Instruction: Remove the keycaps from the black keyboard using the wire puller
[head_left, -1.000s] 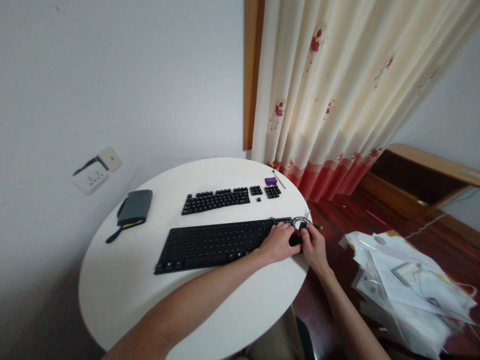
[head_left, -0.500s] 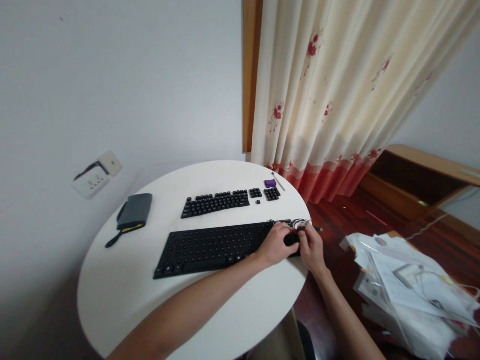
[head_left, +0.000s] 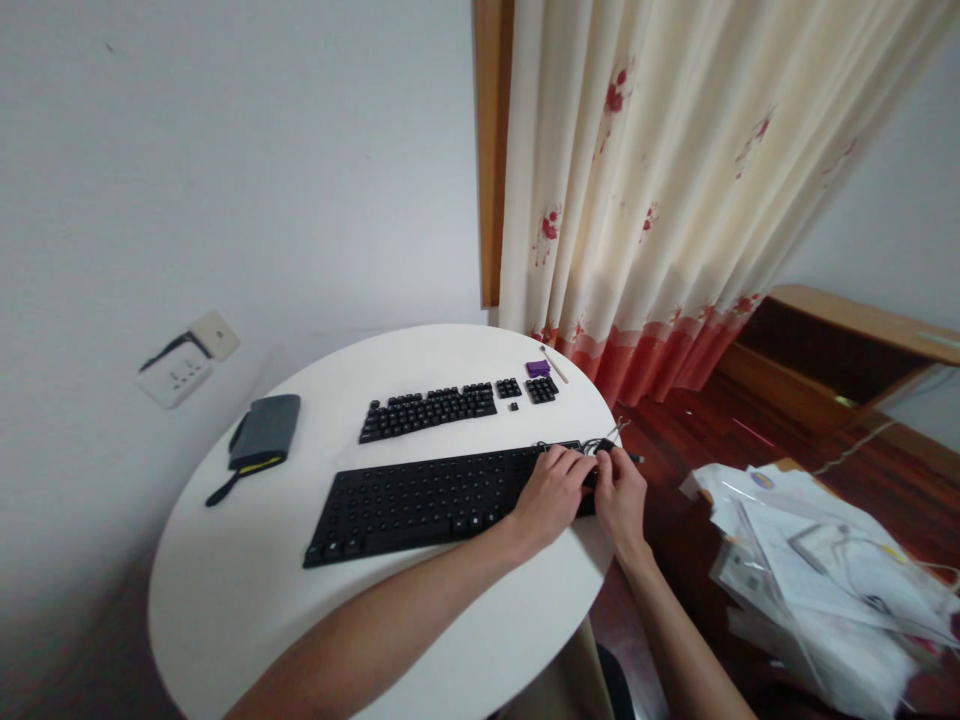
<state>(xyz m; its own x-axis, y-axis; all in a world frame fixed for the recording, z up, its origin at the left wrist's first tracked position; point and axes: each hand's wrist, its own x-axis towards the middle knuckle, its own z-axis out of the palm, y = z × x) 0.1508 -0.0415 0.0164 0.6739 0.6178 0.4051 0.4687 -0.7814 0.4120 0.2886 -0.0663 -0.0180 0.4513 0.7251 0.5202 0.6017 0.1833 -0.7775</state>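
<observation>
Closer together than before, left hand (head_left: 553, 498) and right hand (head_left: 622, 497) are at three-o'clock end of the keyboard (head_left: 427, 503); right pinches a small black object (head_left: 604, 446), left's grasp I cannot tell. Beyond, toward twelve o'clock, lie loose keycaps (head_left: 435, 409).

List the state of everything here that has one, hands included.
Keyboard: lying flat, most keycaps off, a few left along the near edge
Loose keycaps: laid out in rows behind it
Cable: looped
Grey case: closed, yellow edge showing
Curtain: hanging in folds
Left hand: over the keyboard's right end, fingers curled
Right hand: fingers closed on a small dark item
</observation>
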